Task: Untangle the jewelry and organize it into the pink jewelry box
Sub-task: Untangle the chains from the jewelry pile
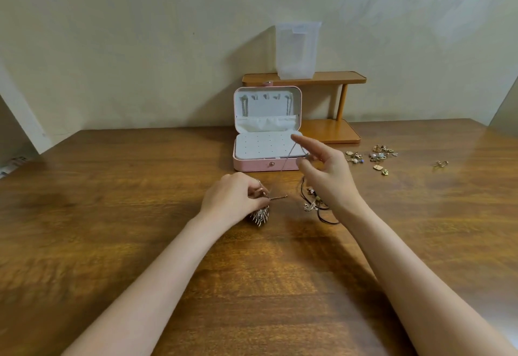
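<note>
The pink jewelry box (252, 165) stands open at the table's middle back, with chains hanging inside its lid. My left hand (234, 197) is curled on the table and pinches a thin chain (277, 197) beside a spiky metal pendant (260, 217). My right hand (326, 174) is raised in front of the box and pinches a fine chain (288, 156) that runs down toward the table. Under my right wrist lies a tangle of dark cords and charms (312, 201).
Several loose gold earrings and rings (372, 158) lie scattered right of the box, with one more (441, 163) farther right. A small wooden two-tier shelf (336, 131) with a clear plastic container (297, 50) stands against the wall behind the box.
</note>
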A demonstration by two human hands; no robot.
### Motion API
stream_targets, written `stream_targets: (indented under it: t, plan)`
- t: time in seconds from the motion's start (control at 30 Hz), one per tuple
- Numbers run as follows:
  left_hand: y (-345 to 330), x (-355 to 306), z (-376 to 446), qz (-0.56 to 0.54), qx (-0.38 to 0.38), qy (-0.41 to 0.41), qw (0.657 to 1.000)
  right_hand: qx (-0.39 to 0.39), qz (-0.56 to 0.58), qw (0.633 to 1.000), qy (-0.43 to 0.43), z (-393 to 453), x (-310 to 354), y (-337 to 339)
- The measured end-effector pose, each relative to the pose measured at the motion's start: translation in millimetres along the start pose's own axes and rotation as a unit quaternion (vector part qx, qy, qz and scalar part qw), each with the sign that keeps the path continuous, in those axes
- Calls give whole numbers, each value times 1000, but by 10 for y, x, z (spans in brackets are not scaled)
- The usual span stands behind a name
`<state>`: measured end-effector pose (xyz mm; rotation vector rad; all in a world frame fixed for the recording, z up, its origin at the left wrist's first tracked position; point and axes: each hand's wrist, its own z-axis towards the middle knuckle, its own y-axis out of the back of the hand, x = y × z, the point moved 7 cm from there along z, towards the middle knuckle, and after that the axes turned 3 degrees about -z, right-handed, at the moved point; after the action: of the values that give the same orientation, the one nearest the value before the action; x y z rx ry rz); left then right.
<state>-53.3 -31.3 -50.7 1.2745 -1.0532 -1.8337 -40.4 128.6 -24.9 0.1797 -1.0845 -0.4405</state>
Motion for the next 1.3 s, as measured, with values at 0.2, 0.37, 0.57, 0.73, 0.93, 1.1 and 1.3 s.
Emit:
stream_targets:
  t: [0.2,0.37,0.57,0.73,0.93,1.1,1.3]
  plan:
    - [-23,88,-25,-257,15,43,965,38,0,999,-21,19,-70,-67]
    - [16,137,-83,-452,13,130,882,97,-30,994,-42,-25,-132,-188]
    - [21,29,-105,-440,39,97,892,192,70,976,-71,-152,-56,-404]
    - [50,-52,-126,-395,68,68,914,183,109,971,-113,-148,-113,-339]
    - [26,-16,-135,-375,99,78,918,163,27,984,-68,-79,-71,-236]
    - [-24,40,-109,-391,84,96,912,195,88,972,-96,-107,-78,-281]
    - [-16,-18,-125,-359,68,78,927,223,92,964,-108,-155,-93,-357]
